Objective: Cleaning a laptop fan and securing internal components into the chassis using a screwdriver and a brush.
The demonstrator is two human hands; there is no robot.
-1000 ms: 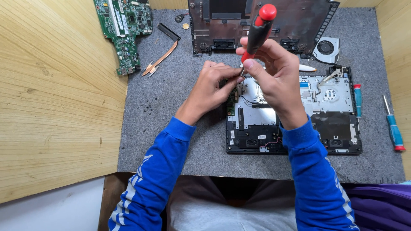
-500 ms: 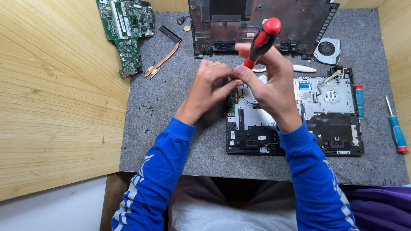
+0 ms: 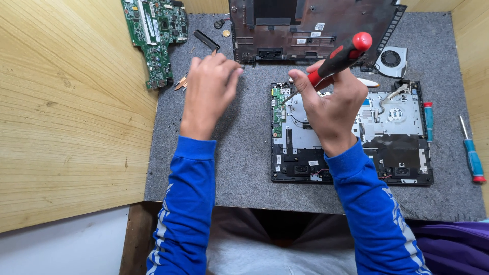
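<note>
My right hand [image 3: 332, 104] is shut on a red and black screwdriver [image 3: 342, 52], whose shaft slants down-left toward a small green board [image 3: 277, 109] at the left edge of the opened laptop base [image 3: 392, 147]. My left hand [image 3: 209, 89] hovers over the grey mat [image 3: 239, 163] to the left of the base. It sits beside a copper heat pipe [image 3: 180, 82], and its fingers are curled together. The back of the hand hides whatever may be pinched in the fingertips.
A dark laptop cover [image 3: 305, 25] lies at the back, with a cooling fan [image 3: 391, 60] to its right. A green motherboard [image 3: 155, 35] sits at the back left. A blue screwdriver [image 3: 472, 155] and a teal tool [image 3: 429, 119] lie to the right. Wooden walls flank the mat.
My left hand has pulled away from the laptop base and moved left and back toward the heat pipe. My right hand stays over the base, still gripping the screwdriver.
</note>
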